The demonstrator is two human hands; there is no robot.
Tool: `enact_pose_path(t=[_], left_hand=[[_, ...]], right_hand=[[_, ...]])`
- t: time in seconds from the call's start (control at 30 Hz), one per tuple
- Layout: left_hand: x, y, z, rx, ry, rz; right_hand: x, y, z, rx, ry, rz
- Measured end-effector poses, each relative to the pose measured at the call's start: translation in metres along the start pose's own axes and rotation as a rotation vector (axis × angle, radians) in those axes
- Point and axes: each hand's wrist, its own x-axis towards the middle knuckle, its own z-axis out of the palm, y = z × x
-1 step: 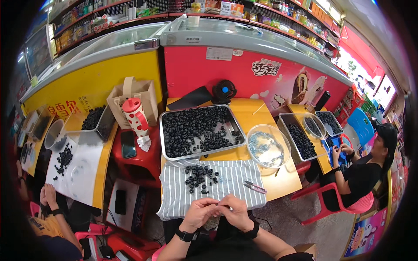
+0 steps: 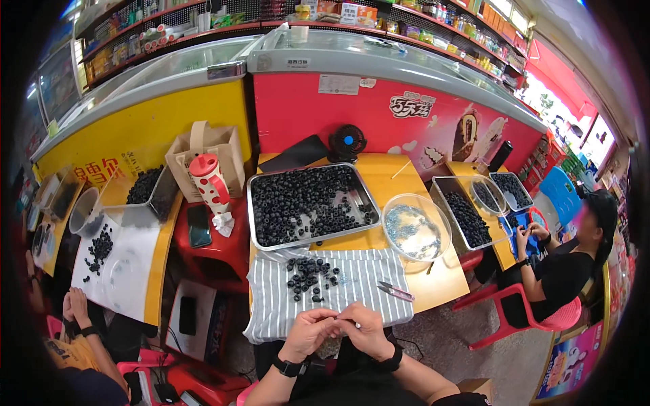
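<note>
My left hand and my right hand meet at the fingertips over the near edge of a grey-and-white striped cloth. Both are closed in a pinch. A tiny pale spot shows at the right fingers, but what they grip is too small to name. On the cloth beyond lie several small round black pieces, some with holes like beads. To their right rests a pair of thread snips. Behind the cloth, a metal tray holds many more black pieces.
A round clear tub with small bluish bits stands right of the tray, near a black fan. A spotted tumbler and phone sit on a red stool at left. Co-workers sit at tables on either side, one in a pink chair.
My hands stay together in nearly the same place. The right fingers have shifted slightly, and a small pale spot now shows at them.
</note>
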Motion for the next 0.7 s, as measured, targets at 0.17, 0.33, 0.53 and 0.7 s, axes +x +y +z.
enact_pose_path(t=[0.17,0.33,0.53,0.7], left_hand=[[0.006,0.001,0.008,-0.046,0.067,0.013],[0.015,-0.001,0.01,-0.072,0.081,0.1],[0.023,-0.007,0.016,0.225,0.246,0.283],[0.016,-0.006,0.021,0.855,0.225,0.379]], right_hand=[[0.017,0.028,-0.025,-0.21,0.045,0.018],[0.04,0.054,-0.043,-0.465,0.065,0.088],[0.031,0.054,-0.029,-0.452,0.103,0.07],[0.013,0.046,-0.028,-0.406,0.114,0.039]])
